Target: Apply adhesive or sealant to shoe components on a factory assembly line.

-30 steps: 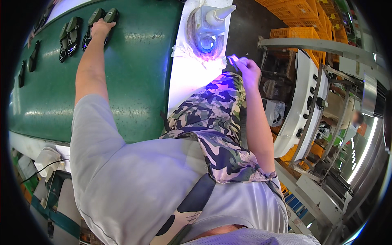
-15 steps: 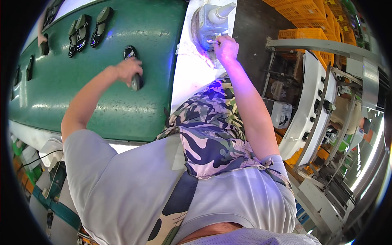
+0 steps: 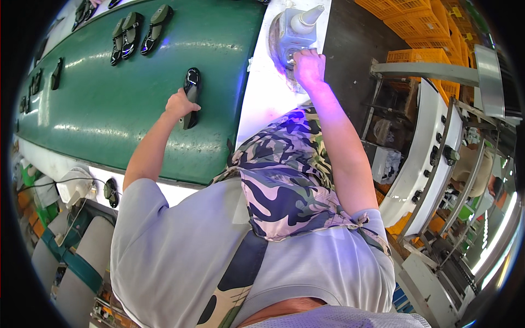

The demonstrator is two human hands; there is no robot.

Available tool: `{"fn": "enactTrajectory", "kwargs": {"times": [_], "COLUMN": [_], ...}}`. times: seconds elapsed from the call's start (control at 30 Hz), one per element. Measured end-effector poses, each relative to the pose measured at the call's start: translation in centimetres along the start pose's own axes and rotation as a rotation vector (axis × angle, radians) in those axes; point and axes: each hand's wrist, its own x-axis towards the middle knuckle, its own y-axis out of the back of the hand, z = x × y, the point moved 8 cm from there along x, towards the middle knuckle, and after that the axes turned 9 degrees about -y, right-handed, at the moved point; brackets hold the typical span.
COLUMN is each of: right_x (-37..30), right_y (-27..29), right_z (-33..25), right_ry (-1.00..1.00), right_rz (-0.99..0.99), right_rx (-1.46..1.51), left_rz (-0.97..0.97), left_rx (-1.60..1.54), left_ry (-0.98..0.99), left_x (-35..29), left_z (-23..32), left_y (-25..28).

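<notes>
Fingers of our left hand point(image 3: 182, 104) are curled part-way round the grey-insoled middle of a glossy black shoe point(image 3: 191, 79), the thumb laid across toward its right side and the other fingers on the left; the shoe lies on the green work surface point(image 3: 219, 147), its shiny toe pointing away from us and its heel toward us. Our right hand point(image 3: 309, 66) is bent closed, fingertips down at the front of a translucent plastic container point(image 3: 298, 35) with a white conical nozzle point(image 3: 309, 19); we cannot tell whether those fingers hold anything, since the hand covers them. That container stands on a white ledge point(image 3: 260, 104) along the right edge of the green surface; violet light falls over the ledge, our right forearm and the camouflage apron point(image 3: 290, 142) we wear above a grey shirt point(image 3: 186, 246).

Beyond our left hand lie three more black shoes, two of them close side by side point(image 3: 130, 35) and one point(image 3: 156, 30) just to their right; farther left a narrow dark shoe point(image 3: 57, 74) lies apart from them. Near our left elbow, another black shoe point(image 3: 111, 192) sits beside a white plastic housing point(image 3: 75, 186); orange crates point(image 3: 415, 22) are stacked at the upper right.
</notes>
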Motion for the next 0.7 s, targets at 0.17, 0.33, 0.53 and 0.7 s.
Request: {"fn": "enactTrajectory", "kwargs": {"times": [0.17, 0.33, 0.53, 0.7], "right_x": [0.0, -4.3, -4.3, -4.2], "right_y": [-2.8, -6.6, -4.5, -4.1], "right_z": [4.0, 10.7, 9.5, 9.2], "right_ry": [-0.47, -1.063, -0.955, -0.871], "right_rz": [-0.212, -0.213, -0.076, -0.113], "right_rx": [0.237, 0.686, 0.582, 0.473], "left_rz": [-0.165, -0.199, -0.231, -0.236], "left_rx": [-0.167, -0.857, -1.918, -2.075], "left_ry": [0.101, 0.186, -0.146, -0.368], "left_x": [1.1, 1.3, -2.4, -2.9], "left_z": [-2.8, -3.9, 5.8, 13.8], "left_y": [-1.3, -4.3, -3.2, 1.0]}}
